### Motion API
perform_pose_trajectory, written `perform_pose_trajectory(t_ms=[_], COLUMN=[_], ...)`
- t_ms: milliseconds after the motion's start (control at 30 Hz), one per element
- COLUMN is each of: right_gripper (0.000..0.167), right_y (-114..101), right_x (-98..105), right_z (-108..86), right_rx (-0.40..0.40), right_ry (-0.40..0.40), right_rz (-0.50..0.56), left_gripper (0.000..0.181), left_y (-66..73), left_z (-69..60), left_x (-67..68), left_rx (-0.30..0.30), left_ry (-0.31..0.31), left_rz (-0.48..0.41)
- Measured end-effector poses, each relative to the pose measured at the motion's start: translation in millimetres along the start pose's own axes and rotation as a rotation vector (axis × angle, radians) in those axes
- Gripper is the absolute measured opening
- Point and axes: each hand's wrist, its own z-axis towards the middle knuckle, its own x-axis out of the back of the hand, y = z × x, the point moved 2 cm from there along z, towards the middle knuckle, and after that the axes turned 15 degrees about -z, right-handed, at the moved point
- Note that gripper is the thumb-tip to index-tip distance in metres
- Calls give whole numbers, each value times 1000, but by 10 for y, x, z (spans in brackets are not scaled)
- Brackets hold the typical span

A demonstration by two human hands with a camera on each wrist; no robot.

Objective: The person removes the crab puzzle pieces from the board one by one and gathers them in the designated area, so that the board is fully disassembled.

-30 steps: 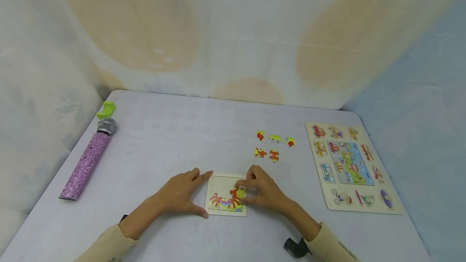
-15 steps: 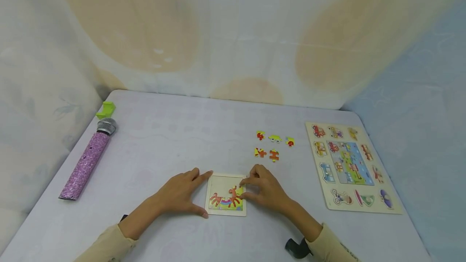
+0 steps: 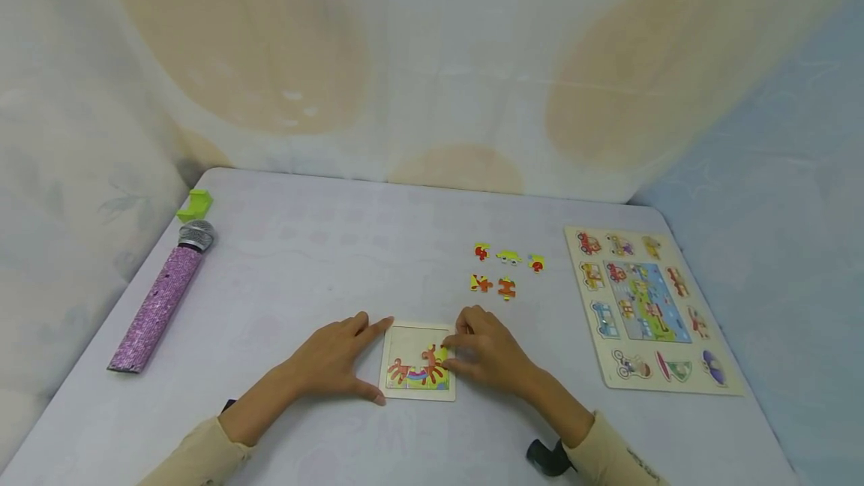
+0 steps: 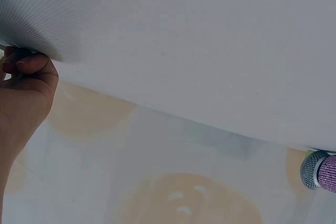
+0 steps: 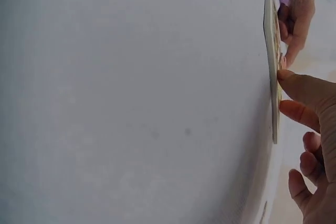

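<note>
A small wooden puzzle tray (image 3: 420,331) lies on the table, partly filled with a picture of an orange animal on yellow-green ground. My left hand (image 3: 331,358) braces its left side, index finger and thumb stretched apart along that edge. At the tray's right side, my right hand (image 3: 489,351) pinches a yellow and orange puzzle piece (image 3: 441,352) lying in the tray, mostly covered by the fingertips. In the right wrist view the tray (image 5: 271,51) appears edge-on, with the right thumb and index finger on its face and the other fingers bent clear of it.
Several loose puzzle pieces (image 3: 507,289) lie in two rows beyond the right hand. A larger vehicle puzzle board (image 3: 610,379) lies on the right. A glittery pink microphone (image 3: 158,306) and a green block (image 3: 195,205) are along the left edge. Patterned cloth (image 3: 432,81) surrounds the table.
My right fingertips shifted slightly right from the tray's inside toward its right edge, and the piece now sits lower against the others. The left hand stayed put.
</note>
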Motion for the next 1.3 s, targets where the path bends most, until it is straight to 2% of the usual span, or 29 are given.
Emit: perform_pose_trajectory(t_ms=[133,300,533,633,767,1000,1100,1300], right_gripper=[25,27,27,26,25,40,43,39], right_y=[7,23,44,74,134,198,205,205], right_x=[12,0,-5,14,44,18,11,-2], right_z=[41,57,54,47,17,-45,-60,-94], right_rx=[33,30,25,2,-57,-104,-117,-131], right_ry=[-16,-49,-7,5,-21,-46,-42,-36], right_rz=[-8,11,54,30,-11,-27,-14,24], left_gripper=[113,113,113,114,114,114,114,114], left_y=[7,21,9,4,1,3,7,10], left_z=[0,1,-4,-3,-2,-5,-3,-1], left_x=[8,16,0,-7,-3,6,8,10], left_rx=[6,17,-6,-6,-1,-5,6,7], left_ry=[-1,-8,8,5,-5,-6,-13,-16], left_rz=[-8,-14,-6,-5,-8,-7,-6,-6])
